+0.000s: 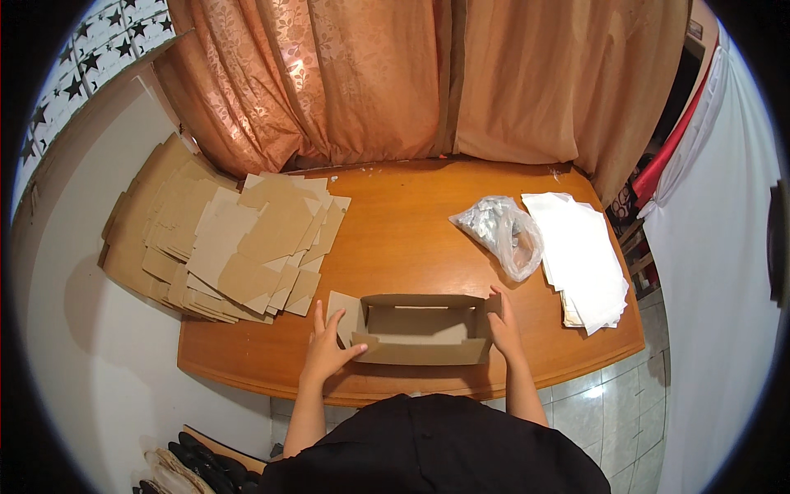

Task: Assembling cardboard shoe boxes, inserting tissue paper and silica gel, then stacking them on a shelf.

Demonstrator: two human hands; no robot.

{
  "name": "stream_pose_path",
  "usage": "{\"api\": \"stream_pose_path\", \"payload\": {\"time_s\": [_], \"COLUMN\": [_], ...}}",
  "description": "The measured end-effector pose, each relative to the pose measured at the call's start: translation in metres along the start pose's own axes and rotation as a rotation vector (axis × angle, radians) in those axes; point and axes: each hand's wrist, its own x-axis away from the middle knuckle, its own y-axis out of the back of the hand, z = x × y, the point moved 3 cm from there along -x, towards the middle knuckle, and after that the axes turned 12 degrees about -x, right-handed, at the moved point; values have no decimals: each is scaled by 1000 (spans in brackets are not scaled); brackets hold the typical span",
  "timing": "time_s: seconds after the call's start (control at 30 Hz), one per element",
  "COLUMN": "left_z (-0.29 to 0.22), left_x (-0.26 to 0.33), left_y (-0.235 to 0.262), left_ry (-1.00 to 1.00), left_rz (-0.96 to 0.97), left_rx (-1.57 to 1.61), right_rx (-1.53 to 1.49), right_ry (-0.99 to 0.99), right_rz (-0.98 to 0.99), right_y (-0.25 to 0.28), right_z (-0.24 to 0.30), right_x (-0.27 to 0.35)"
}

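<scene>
A brown cardboard box [425,352], long, shallow and open at the top, stands near the table's front edge. Its left end flap [347,316] sticks outward, while the right end is folded up. My left hand [327,352] holds the left end, thumb at the near corner and fingers spread along the flap. At the opposite end, my right hand [505,328] grips the upright right panel, its fingers partly hidden behind the cardboard.
Flat cardboard blanks [230,239] lie in overlapping piles on the left of the wooden table [395,222]. A clear plastic bag [502,235] with small contents sits right of the middle, beside a stack of white paper [580,255]. Curtains [370,82] hang behind the far edge.
</scene>
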Motion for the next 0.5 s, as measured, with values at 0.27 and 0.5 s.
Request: {"api": "stream_pose_path", "payload": {"time_s": [0.27,0.5], "left_z": [14,0], "left_x": [-4,3], "left_y": [-70,-72], "left_ry": [-53,-499], "left_rz": [-430,-558], "left_rx": [57,63], "right_rx": [-170,-23], "right_ry": [-12,195], "right_rz": [-87,-47], "right_y": [14,-8], "right_z": [-14,6], "right_x": [0,0]}}
